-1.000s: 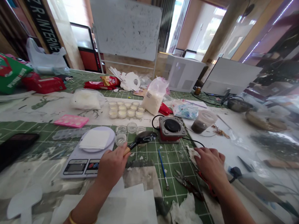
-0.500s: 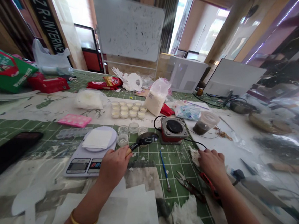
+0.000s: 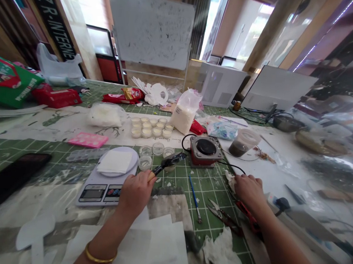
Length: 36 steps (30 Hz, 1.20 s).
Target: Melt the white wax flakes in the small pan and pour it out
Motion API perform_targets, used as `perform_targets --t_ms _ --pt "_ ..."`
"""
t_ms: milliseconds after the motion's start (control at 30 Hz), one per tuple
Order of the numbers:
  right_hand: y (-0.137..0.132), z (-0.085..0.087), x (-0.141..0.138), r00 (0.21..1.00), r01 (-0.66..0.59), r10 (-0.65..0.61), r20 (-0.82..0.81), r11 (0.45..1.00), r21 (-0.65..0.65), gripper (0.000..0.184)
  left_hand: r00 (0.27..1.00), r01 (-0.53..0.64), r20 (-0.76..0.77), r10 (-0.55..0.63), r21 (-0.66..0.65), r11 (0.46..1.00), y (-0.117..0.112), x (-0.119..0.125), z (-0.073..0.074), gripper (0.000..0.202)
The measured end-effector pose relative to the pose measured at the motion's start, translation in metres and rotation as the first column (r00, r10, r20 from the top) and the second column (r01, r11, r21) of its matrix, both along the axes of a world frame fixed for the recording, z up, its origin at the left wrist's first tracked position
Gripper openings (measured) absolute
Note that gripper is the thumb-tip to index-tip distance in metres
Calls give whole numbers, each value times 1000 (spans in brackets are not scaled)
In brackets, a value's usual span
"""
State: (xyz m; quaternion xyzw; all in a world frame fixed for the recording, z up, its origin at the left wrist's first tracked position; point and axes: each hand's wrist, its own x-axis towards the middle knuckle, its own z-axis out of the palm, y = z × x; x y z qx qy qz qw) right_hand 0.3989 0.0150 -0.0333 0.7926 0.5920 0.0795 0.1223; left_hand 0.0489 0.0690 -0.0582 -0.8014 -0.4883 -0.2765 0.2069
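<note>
My left hand (image 3: pixel 137 191) is wrapped round the wooden end of a black ladle (image 3: pixel 171 160). The ladle's dark, shiny bowl hangs above the mat, between several small clear cups (image 3: pixel 145 162) and the electric hot plate (image 3: pixel 205 149). Further right, my right hand (image 3: pixel 249 189) is closed on a crumpled white tissue (image 3: pixel 230 180) lying by the hot plate's cord. Its fingertips are partly hidden. Red-handled pliers (image 3: pixel 246 214) are under my right wrist, with small scissors (image 3: pixel 219 214) to their left.
A kitchen scale (image 3: pixel 109 175) bearing white paper stands left of my left hand. Behind are filled cups (image 3: pixel 151 128), a pink mould (image 3: pixel 88 139) and a bag of white pellets (image 3: pixel 185 112). A blue brush (image 3: pixel 194 199) lies between my hands; a plastic tub (image 3: pixel 244 142) stands right.
The ladle's bowl has tipped and risen slightly, with its handle a bit steeper. My right hand stays by the tissue. The whole view has shifted a little.
</note>
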Motion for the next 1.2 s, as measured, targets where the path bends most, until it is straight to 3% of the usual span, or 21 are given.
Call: perform_targets --t_ms 267,367,433,500,633,867,1200 --pt "-9 22 -8 996 57 -53 -65 996 69 37 999 -11 45 16 -99 995 -1 -2 1 26" --pt "-32 37 -28 965 -89 77 -252 995 -36 26 999 -14 36 18 -104 994 -1 -2 2 27" --pt "-53 46 -45 866 -259 167 -472 956 -136 19 1000 -13 27 16 -100 995 -2 -2 2 27" --pt "-73 51 -61 776 -351 177 -606 919 -182 16 1000 -12 24 15 -93 996 -2 -1 3 26" --pt "-101 43 -78 730 -420 134 -671 862 -284 33 1000 -6 30 9 -95 995 -1 -1 3 26" --pt "-105 12 -87 802 -372 69 -593 834 -407 37 996 -27 78 44 -207 978 -2 0 5 29" --pt "-105 12 -94 840 -366 81 -536 815 -450 34 999 -39 28 44 -154 987 -2 1 5 29"
